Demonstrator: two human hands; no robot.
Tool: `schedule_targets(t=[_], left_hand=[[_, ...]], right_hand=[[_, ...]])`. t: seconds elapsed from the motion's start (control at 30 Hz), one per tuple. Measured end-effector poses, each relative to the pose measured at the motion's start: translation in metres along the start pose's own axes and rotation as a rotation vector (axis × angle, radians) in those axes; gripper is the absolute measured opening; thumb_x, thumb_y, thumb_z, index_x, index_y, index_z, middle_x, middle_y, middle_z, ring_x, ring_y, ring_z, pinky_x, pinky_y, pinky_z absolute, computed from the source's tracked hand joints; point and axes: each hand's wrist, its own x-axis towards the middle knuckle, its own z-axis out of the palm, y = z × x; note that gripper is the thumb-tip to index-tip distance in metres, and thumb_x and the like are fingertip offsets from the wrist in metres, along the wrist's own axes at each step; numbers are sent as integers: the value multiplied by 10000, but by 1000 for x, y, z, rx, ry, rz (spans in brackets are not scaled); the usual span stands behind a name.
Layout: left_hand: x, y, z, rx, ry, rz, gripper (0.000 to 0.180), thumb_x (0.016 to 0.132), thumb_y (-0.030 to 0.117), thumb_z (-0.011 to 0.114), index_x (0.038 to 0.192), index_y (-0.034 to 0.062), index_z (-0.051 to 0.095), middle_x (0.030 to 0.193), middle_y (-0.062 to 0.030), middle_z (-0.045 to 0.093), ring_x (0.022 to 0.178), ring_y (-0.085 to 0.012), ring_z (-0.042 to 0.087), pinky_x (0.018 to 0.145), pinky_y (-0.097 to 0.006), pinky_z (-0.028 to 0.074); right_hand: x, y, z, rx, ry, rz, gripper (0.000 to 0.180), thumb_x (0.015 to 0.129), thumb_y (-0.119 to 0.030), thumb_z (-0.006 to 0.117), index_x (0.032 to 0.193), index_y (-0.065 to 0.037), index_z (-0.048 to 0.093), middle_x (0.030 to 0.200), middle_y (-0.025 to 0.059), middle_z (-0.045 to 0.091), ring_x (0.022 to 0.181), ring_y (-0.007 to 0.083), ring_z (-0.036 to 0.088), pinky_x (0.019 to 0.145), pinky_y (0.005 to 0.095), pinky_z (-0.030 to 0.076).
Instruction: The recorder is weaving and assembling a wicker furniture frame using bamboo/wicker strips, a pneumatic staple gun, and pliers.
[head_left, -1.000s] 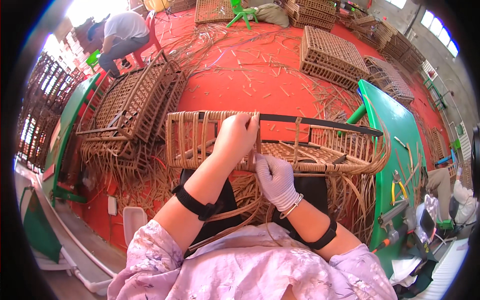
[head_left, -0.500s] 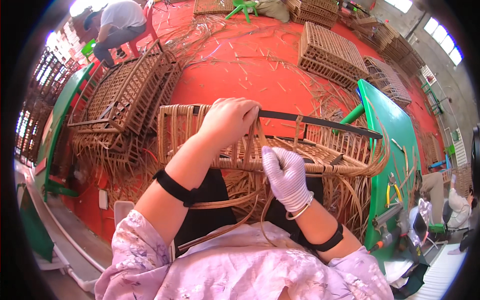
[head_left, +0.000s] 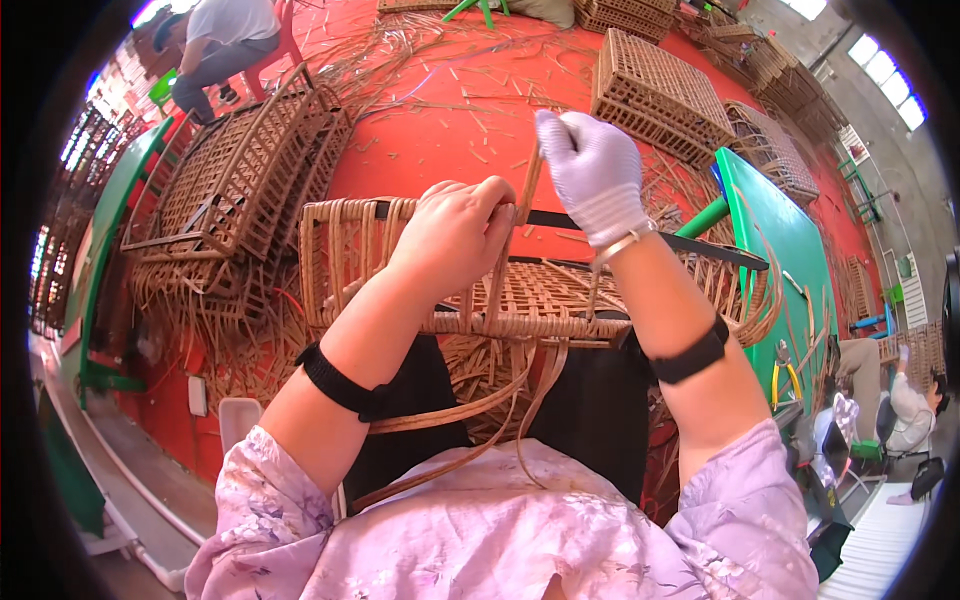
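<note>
On a red workshop floor (head_left: 450, 130) strewn with cane, the half-woven rattan basket (head_left: 520, 300) stays across the weaver's lap while the right hand (head_left: 595, 170), gloved white, has risen well above the rim, drawing one cane strip (head_left: 527, 185) up taut; half a second earlier it worked low at the weave. The bare left hand (head_left: 455, 235) keeps its fingers closed on the rim beside that strip, which suggests a stitch being tightened. Two hands, one strip, one basket in hand.
</note>
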Motion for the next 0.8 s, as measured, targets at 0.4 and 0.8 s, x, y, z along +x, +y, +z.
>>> schedule_targets(t=[0.4, 0.8], left_hand=[[3, 4, -7, -64, -24, -19, 226, 879, 174, 619, 1070, 58, 651, 922, -129, 700, 845, -306, 667, 816, -412, 495], [15, 5, -20, -83, -248, -214, 272, 852, 269, 650, 1030, 70, 697, 884, -135, 706, 839, -314, 681, 762, -389, 532]], right_hand=[[29, 20, 44, -551, -719, -128, 368, 945, -395, 499, 902, -106, 722, 868, 152, 698, 852, 338, 674, 753, 465, 538], [-11, 21, 9, 14, -51, -47, 237, 887, -330, 653, 971, -110, 688, 947, 92, 670, 783, 277, 657, 726, 396, 527]])
